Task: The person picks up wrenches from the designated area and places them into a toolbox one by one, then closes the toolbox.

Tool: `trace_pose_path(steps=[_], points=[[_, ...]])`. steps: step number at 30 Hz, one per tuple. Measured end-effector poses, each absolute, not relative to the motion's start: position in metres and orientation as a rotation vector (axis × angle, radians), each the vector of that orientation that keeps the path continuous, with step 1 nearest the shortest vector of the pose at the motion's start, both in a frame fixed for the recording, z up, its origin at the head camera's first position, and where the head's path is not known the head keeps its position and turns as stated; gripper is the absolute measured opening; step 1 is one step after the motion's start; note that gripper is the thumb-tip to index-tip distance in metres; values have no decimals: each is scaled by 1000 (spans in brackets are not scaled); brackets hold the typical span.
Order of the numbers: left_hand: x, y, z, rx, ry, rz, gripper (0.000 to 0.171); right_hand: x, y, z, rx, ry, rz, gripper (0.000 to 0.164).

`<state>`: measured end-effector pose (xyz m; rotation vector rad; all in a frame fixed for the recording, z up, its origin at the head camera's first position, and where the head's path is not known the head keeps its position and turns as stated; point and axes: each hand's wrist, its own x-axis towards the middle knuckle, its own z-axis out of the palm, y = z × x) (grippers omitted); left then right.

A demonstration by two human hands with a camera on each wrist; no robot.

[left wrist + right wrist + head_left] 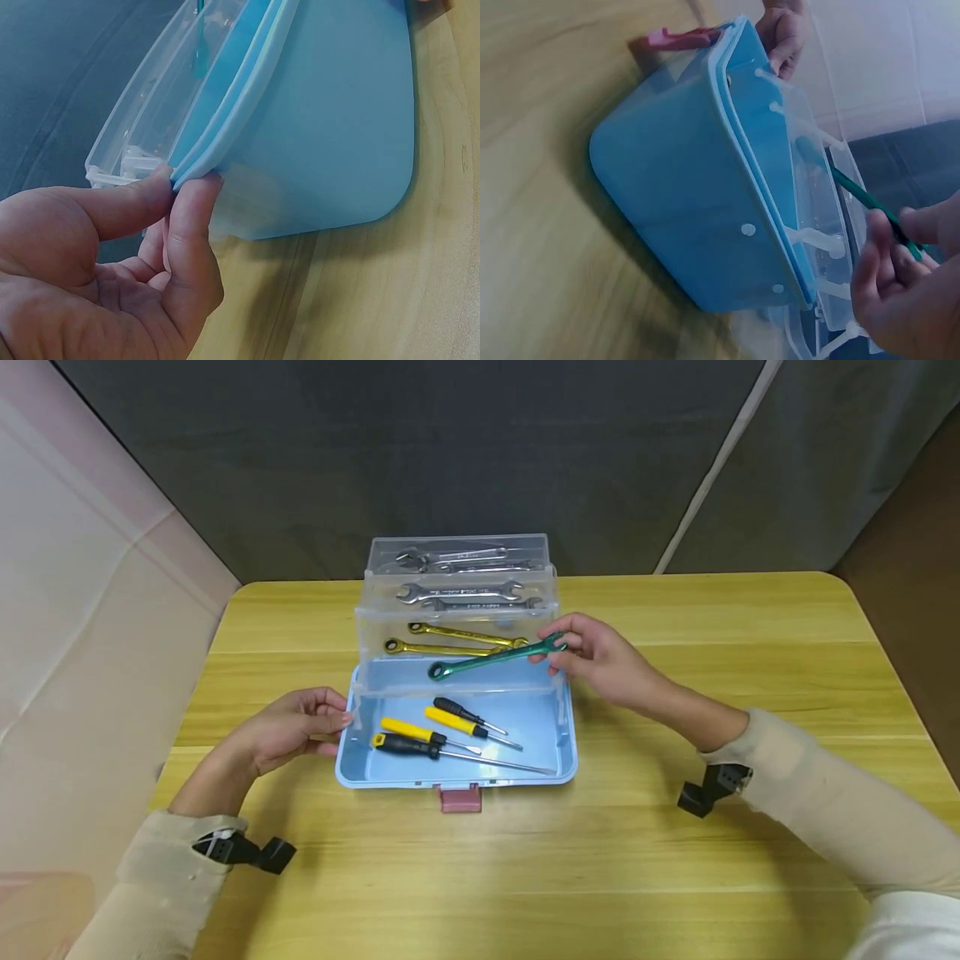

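A blue toolbox (536, 718) stands with its clear tiered trays raised at the back. At its left end my left hand (288, 731) pinches the rim (255, 90) between thumb and index finger. My right hand (600, 660) holds a green ratchet wrench (487, 662) by its open end, and the ring end points left over the lowest tray. Two gold wrenches (442, 650) lie in that tray. On the box floor are a black-handled screwdriver (405, 744), yellow-handled screwdrivers (453, 721) and a small black one (453, 707).
Silver wrenches (461, 593) fill the middle tray (363, 597), and an adjustable wrench (450, 557) shows in the top one. A pink latch (460, 799) hangs at the box front. The wooden table (600, 868) meets a dark curtain (450, 452) behind.
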<state>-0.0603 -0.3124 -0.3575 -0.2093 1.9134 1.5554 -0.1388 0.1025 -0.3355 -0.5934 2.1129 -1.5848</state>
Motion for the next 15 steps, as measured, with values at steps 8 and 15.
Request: trace_pose_path(steps=[8,15], points=[[-60,-313,-358,-204,1910,1557,15,-144,97,-337,-767,2527,-1207,30],[-60,-313,-358,-188,1899,1572,13,-146,85,-333,-855,2631,-951,33]])
